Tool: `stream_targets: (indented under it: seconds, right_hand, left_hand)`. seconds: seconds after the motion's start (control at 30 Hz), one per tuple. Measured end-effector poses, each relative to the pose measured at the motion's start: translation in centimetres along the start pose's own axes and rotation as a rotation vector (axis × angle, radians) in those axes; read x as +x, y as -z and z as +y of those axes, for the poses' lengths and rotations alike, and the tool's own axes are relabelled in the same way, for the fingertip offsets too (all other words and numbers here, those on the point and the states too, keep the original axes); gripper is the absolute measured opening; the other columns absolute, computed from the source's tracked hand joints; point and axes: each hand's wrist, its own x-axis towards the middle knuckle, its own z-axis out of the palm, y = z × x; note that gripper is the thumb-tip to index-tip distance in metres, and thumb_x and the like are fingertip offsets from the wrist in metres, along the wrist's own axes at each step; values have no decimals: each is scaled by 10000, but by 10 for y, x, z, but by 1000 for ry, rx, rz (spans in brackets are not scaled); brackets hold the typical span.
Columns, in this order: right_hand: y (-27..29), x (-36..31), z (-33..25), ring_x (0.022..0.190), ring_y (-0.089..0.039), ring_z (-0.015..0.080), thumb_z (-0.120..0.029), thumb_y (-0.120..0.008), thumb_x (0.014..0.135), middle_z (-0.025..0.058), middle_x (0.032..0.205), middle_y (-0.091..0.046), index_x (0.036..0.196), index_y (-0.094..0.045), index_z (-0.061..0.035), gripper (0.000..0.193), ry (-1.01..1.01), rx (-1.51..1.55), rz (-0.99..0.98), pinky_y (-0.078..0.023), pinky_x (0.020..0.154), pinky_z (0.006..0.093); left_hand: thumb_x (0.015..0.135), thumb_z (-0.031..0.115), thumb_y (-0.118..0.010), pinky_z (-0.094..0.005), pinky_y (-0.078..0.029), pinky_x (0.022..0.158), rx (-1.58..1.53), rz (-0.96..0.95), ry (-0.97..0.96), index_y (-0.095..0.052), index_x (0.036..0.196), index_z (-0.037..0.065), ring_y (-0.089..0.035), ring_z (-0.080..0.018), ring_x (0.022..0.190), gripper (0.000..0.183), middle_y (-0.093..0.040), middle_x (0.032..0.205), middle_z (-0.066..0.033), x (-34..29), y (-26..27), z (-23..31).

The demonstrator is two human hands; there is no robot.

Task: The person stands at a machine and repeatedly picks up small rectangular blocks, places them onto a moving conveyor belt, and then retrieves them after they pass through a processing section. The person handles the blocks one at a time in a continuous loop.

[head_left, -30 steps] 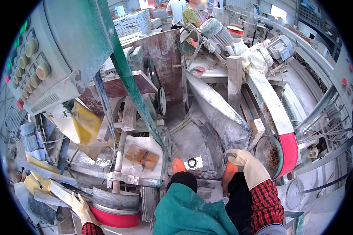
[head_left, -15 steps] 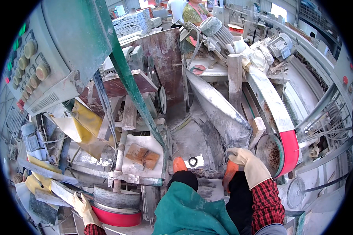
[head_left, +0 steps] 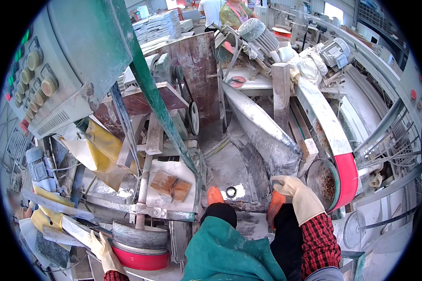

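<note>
Left hand point(head_left: 103, 251): gloved, fingers extended, not closed around anything; laid at the pale strip point(head_left: 75, 229) just beside the red-banded wheel point(head_left: 140, 259), lower left. Right hand point(head_left: 299, 196): gloved, fingers curled near the orange boot point(head_left: 276, 203); whether anything is gripped cannot be told.

Progress: the strip and wheel are judged to be under handling, with neither seen detached. What is completed and what remains cannot be separated from this view. At right, a matching red band point(head_left: 347, 180) is seen around the drum point(head_left: 321, 183), untouched.

Labels: small plates are noted between knobs on the control panel point(head_left: 63, 100) (too small to be read); no legible brand was found.
</note>
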Motion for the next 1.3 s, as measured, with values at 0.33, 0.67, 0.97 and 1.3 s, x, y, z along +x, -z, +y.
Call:
stream_targets:
  seconds: [0.33, 0.67, 0.97, 1.3]
  right_hand:
    - [-3, 4, 5, 1048, -617, 344, -350, -488, 877, 172, 1133, -650, 1318, -537, -219, 462, 19, 4, -2, -475, 930, 409]
    - [3, -1, 0, 1071, -608, 334, -354, -494, 874, 151, 1151, -651, 1325, -531, -232, 469, -14, 31, -15, -467, 946, 401]
    - [11, -12, -16, 1110, -600, 298, -347, -522, 861, 114, 1202, -638, 1328, -532, -243, 478, 25, 164, 26, -461, 968, 377]
    - [-6, 10, -68, 937, -630, 191, -254, -585, 922, 121, 1060, -681, 1354, -514, -94, 466, 293, 1142, -168, -514, 842, 336]
  left_hand:
    - [936, 391, -505, -439, -245, 1130, -23, -3, 3, -422, 1404, 96, -300, -370, 1378, 559, -361, 1462, -237, -6, -1, 4]
    - [925, 406, -513, -441, -220, 1144, -5, -52, 33, -400, 1420, 101, -256, -361, 1404, 592, -316, 1492, -228, -23, 13, 20]
    - [751, 89, -666, -406, -251, 1141, -280, -18, -19, -420, 1380, 55, -310, -359, 1359, 676, -370, 1428, -225, -15, -16, -19]
    - [652, -169, -562, -380, -251, 1143, -1197, -127, -811, -488, 1324, 42, -352, -265, 1363, 709, -432, 1411, -145, -81, 67, 219]
